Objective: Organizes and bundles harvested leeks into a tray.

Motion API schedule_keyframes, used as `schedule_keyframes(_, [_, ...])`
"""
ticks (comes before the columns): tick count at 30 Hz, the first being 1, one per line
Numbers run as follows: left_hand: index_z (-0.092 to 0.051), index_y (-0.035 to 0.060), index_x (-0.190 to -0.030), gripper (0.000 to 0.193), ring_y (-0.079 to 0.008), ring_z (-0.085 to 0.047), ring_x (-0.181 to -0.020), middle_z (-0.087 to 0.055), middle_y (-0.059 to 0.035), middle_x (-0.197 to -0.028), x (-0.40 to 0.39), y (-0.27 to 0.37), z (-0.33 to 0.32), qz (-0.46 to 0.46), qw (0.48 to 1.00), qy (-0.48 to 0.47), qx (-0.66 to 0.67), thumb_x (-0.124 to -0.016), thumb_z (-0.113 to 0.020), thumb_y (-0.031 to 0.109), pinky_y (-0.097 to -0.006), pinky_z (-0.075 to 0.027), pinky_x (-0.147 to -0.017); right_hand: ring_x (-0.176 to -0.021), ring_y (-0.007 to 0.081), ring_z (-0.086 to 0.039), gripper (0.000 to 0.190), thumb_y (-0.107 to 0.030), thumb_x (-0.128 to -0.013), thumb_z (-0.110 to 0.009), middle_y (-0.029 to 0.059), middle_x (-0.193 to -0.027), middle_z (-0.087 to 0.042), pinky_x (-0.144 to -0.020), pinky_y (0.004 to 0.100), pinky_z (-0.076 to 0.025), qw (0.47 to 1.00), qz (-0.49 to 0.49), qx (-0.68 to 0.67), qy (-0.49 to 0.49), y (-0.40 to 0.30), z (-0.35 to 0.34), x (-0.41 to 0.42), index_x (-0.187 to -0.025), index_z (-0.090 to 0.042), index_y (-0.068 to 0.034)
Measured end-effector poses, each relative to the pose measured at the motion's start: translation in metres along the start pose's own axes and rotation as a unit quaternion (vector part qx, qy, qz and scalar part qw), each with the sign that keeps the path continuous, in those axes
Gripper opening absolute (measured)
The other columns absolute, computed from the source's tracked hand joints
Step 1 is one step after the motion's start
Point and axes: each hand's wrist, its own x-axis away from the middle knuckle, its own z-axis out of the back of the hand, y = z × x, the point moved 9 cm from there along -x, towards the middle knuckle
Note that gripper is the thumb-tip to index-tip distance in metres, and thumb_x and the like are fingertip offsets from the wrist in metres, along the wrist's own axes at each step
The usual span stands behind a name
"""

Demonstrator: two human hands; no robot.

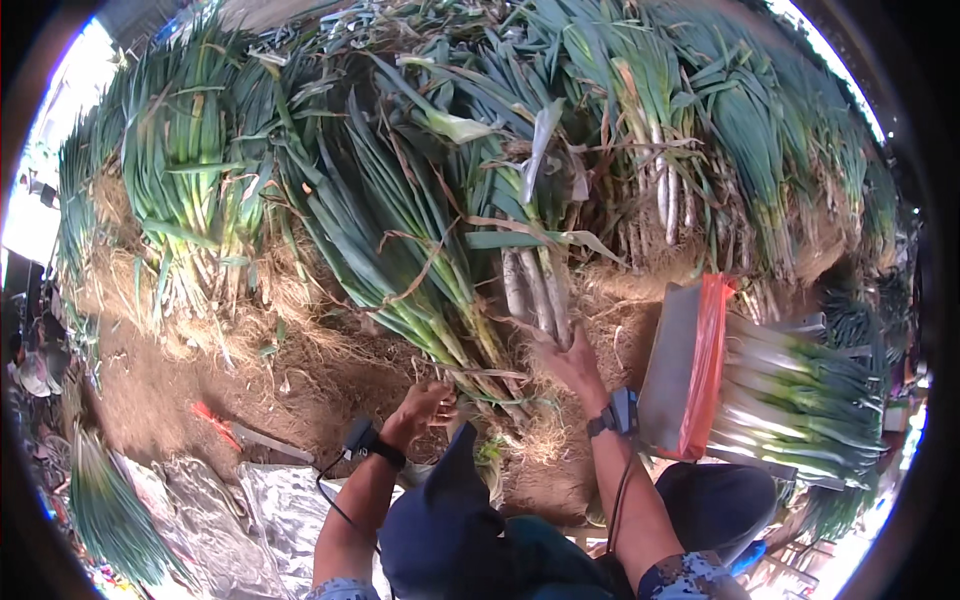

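Right before me a bunch of long green onions (420,300) slants across the soil, its dark leaves pointing away and its roots (546,439) near my knees. My left hand (426,406) is beside the lower stalks of this bunch, fingers curled; whether a leaf is pinched in them is hard to see. At the root ends of a few thicker white-stemmed onions (536,289), my right hand (571,366) has its fingers around a stalk. A withered leaf strip (484,372) crosses the stalks between my hands.
Untrimmed onion heaps (187,187) span the far side. To the right, cleaned onions (795,405) lie in a metal rack behind a grey panel (667,375) edged with red plastic (705,367). A knife with a red handle (217,426) lies left, near silvery sheeting (277,517) and another onion bundle (116,502).
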Motion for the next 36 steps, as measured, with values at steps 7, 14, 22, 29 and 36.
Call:
schedule_keyframes(7, [-0.056, 0.0032, -0.111, 0.032, -0.0218, -0.067, -0.091, -0.064, -0.0116, -0.107, 0.109, 0.093, -0.027, -0.139, 0.972, -0.073, -0.174, -0.097, -0.058, 0.032, -0.0333, -0.056, -0.076, -0.077, 0.0174, -0.066, 0.04, -0.032, -0.073, -0.077, 0.0121, -0.085, -0.07, -0.068, 0.0279, -0.054, 0.921, 0.073, -0.373, -0.084, -0.08, -0.013, 0.013, -0.091, -0.07, 0.003])
schedule_keyframes(14, [-0.044, -0.0018, -0.132, 0.048, -0.0303, -0.062, -0.105, -0.058, -0.0232, -0.122, 0.209, 0.239, -0.067, -0.222, 0.927, 0.057, -0.296, -0.099, -0.052, 0.032, -0.0395, -0.056, -0.086, -0.047, 0.0093, -0.05, 0.03, -0.022, -0.09, -0.063, 0.0089, -0.075, -0.06, -0.038, 0.0219, -0.041, 0.949, 0.227, -0.133, -0.175, -0.204, 0.05, 0.045, -0.097, -0.059, 0.007])
schedule_keyframes(22, [-0.048, -0.0037, -0.127, 0.08, -0.0342, -0.055, -0.117, -0.054, -0.0246, -0.128, 0.048, 0.142, -0.116, -0.067, 0.943, 0.11, -0.308, -0.082, -0.064, 0.06, -0.0447, -0.053, -0.09, -0.074, 0.0305, -0.068, 0.065, -0.014, -0.079, -0.065, 0.0207, -0.103, -0.058, -0.055, 0.0349, -0.055, 0.93, 0.219, 0.294, 0.016, -0.075, -0.058, 0.101, -0.13, -0.036, 0.014])
schedule_keyframes(29, [-0.066, -0.0053, -0.084, 0.043, -0.0219, -0.059, -0.059, -0.063, -0.0095, -0.072, 0.007, 0.104, -0.126, -0.139, 0.98, 0.043, -0.139, -0.082, -0.073, 0.037, -0.0357, -0.049, -0.057, -0.083, 0.0382, -0.067, 0.082, -0.026, -0.079, -0.071, 0.0238, -0.102, -0.063, -0.068, 0.0455, -0.055, 0.979, 0.126, 0.128, -0.096, -0.032, -0.063, 0.098, -0.143, -0.028, 0.002])
schedule_keyframes(36, [-0.064, -0.0037, -0.098, 0.029, -0.0255, -0.068, -0.08, -0.067, -0.017, -0.09, 0.05, 0.139, -0.153, -0.2, 0.972, -0.103, 0.068, -0.091, -0.066, 0.024, -0.0377, -0.058, -0.081, -0.096, 0.0184, -0.062, 0.05, -0.026, -0.083, -0.073, 0.0104, -0.11, -0.063, -0.083, 0.0299, -0.053, 0.918, 0.104, -0.339, -0.176, -0.097, 0.038, 0.102, -0.123, -0.056, -0.001])
